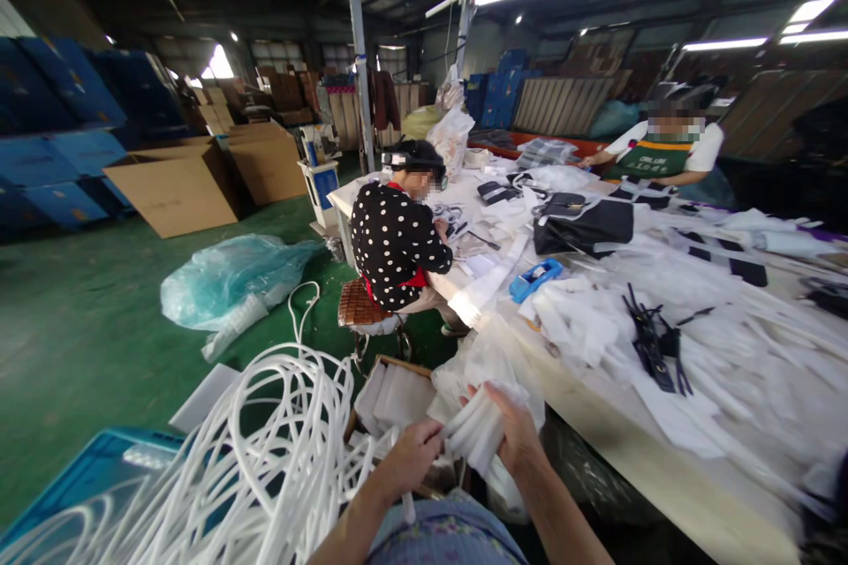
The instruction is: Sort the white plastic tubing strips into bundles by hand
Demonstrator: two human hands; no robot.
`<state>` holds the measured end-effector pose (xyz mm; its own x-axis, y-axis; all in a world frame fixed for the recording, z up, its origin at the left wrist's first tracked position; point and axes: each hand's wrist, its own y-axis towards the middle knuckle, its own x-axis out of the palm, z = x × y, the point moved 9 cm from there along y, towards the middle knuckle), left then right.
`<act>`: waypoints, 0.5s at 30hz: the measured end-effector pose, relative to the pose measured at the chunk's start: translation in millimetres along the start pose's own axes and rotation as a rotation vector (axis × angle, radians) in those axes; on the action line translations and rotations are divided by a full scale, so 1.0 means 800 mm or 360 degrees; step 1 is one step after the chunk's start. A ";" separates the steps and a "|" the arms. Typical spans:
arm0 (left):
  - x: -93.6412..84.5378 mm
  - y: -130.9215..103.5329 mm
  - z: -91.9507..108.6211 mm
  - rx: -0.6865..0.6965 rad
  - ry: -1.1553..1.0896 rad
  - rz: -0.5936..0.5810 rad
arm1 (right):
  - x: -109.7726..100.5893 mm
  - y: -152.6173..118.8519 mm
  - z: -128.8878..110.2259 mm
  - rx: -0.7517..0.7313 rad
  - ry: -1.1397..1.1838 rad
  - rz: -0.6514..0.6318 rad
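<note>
In front of my body, my right hand (515, 425) is wrapped round a bundle of soft white strips (478, 431), which look like foam. My left hand (419, 452) is closed in a pinch at the left end of that bundle; exactly what lies between its fingertips is partly hidden. A short white tube end (409, 508) shows below my left wrist. Just beneath my hands stands an open carton (424, 368) with white foam pieces (397, 397) in it. A clear plastic bag (487, 362) hangs by the table edge behind the bundle.
A big tangle of white tubing (265, 450) spills over a blue crate (86, 468) at left. The long table (596, 406) carries white sheets, black bags (583, 225) and a blue tape dispenser (535, 280). One person (401, 238) sits ahead; another (653, 154) works across the table.
</note>
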<state>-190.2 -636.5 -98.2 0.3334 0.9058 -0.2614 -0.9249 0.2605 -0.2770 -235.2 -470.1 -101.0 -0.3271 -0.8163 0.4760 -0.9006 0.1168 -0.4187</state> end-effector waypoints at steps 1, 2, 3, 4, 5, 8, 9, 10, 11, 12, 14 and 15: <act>0.001 0.000 0.002 0.0021 0.0041 -0.0005 | -0.002 -0.001 0.002 0.0035 0.0044 0.0043; 0.002 -0.001 0.003 0.0047 0.0074 0.0003 | -0.003 -0.003 0.007 0.0095 0.0084 0.0093; 0.002 -0.001 0.004 0.0073 0.0079 0.0037 | -0.004 -0.006 0.010 0.0145 0.0111 0.0135; 0.000 -0.001 0.005 0.0096 0.0064 0.0095 | -0.003 -0.008 0.010 0.0144 0.0121 0.0151; -0.004 0.000 0.004 0.0111 0.0029 0.0173 | -0.001 -0.010 0.009 0.0126 0.0120 0.0155; -0.024 0.005 -0.009 0.0041 -0.0211 0.0480 | 0.005 -0.013 0.001 0.0068 0.0110 0.0113; -0.032 0.006 -0.017 -0.0014 -0.0301 0.0572 | 0.005 -0.012 -0.005 0.0047 0.0119 0.0087; -0.040 0.007 -0.026 -0.0075 -0.0389 0.0655 | 0.003 -0.012 -0.012 0.0027 0.0137 0.0068; -0.049 0.008 -0.035 -0.0132 -0.0488 0.0732 | -0.001 -0.011 -0.021 -0.0011 0.0159 0.0066; -0.056 0.007 -0.042 -0.0177 -0.0581 0.0795 | -0.008 -0.010 -0.032 -0.0065 0.0168 0.0085; -0.065 0.003 -0.048 -0.0207 -0.0754 0.0875 | -0.016 -0.011 -0.045 -0.0132 0.0059 0.0098; -0.065 0.001 -0.047 -0.0194 -0.0881 0.0871 | -0.013 -0.014 -0.046 -0.0129 -0.0071 0.0047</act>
<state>-201.6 -695.6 -119.8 -0.3329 0.9377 0.0995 -0.8940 -0.2803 -0.3496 -232.4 -442.1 -73.0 -0.3425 -0.8361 0.4284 -0.9114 0.1851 -0.3675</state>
